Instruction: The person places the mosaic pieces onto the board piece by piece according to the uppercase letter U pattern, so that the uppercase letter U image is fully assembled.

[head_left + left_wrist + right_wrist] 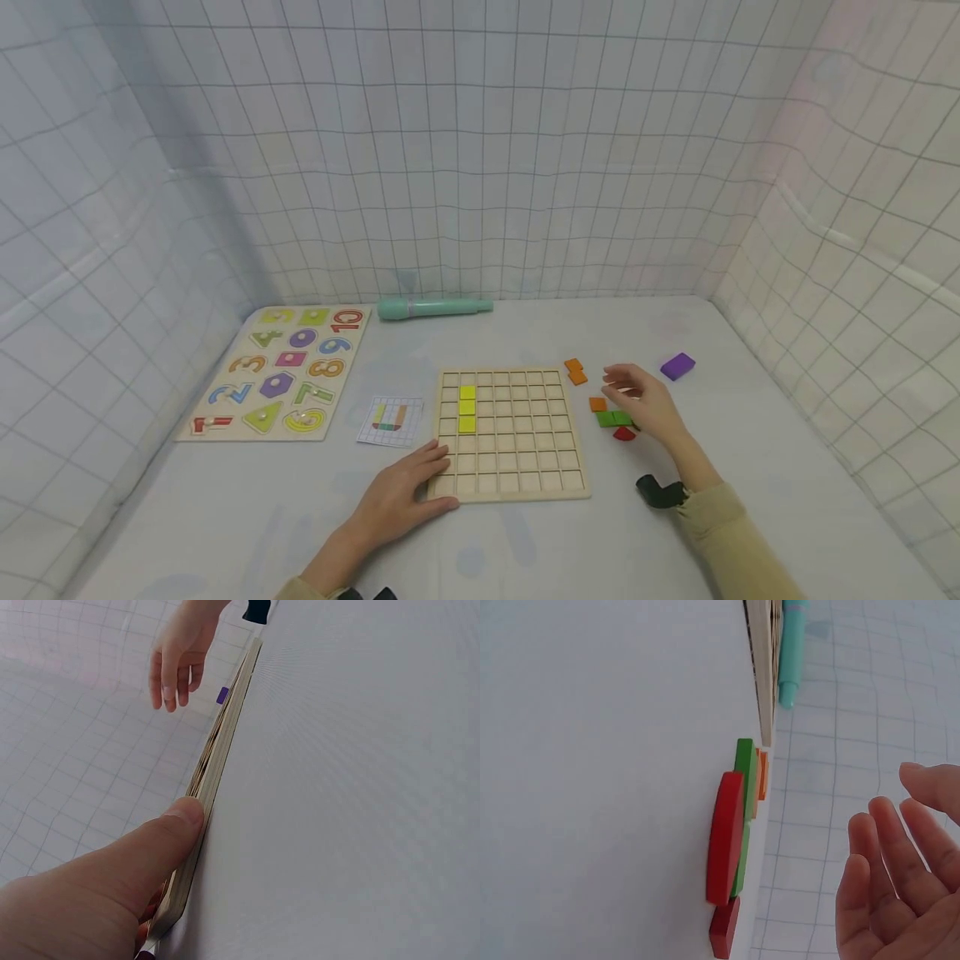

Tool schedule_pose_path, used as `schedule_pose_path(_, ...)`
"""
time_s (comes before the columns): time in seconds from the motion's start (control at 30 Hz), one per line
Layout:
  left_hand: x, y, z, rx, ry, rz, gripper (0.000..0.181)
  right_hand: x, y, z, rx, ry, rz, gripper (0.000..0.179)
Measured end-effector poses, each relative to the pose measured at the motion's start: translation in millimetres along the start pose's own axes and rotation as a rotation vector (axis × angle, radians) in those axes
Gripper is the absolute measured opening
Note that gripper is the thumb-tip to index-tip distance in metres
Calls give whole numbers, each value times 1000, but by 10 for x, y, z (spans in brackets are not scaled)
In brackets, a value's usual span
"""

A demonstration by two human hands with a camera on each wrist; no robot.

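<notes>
A light wooden grid board (pixel 506 462) lies on the white table with three yellow square tiles (pixel 467 407) in one column near its left side. My left hand (pixel 397 492) rests at the board's lower left corner; in the left wrist view its thumb (pixel 169 832) touches the board's edge, and its other fingers are mostly hidden. My right hand (pixel 645 404) is raised over small loose pieces right of the board, fingers loosely bent, with nothing visible in them. Beneath and beside it lie green tiles (pixel 613 418), an orange tile (pixel 597 404) and red curved pieces (pixel 726 840).
Two orange tiles (pixel 575 372) lie by the board's upper right corner, a purple block (pixel 678 367) farther right. Left of the board is a card with a coloured U pattern (pixel 391 421), then a number puzzle board (pixel 273 375). A teal stick (pixel 435 308) lies at the back.
</notes>
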State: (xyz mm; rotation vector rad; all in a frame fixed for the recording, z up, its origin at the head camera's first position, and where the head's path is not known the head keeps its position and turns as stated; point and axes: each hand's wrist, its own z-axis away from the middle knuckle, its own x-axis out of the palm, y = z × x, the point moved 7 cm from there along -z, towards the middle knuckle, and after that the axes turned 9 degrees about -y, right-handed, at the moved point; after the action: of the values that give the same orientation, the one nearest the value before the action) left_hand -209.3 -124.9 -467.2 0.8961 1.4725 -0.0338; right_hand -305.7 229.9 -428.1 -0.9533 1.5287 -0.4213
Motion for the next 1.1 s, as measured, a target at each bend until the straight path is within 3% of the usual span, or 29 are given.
schedule_pose_path(0.33, -14, 20, 2, 14, 12, -10, 61, -99, 275, 109, 71, -36, 2, 39)
schedule_pose_path(0.63, -11, 27, -5, 7, 10, -11, 61, -146, 368, 172, 107, -34, -14, 37)
schedule_pose_path(1.1, -25, 46, 3, 3, 6, -19, 60, -113, 550, 233, 173, -101, -46, 40)
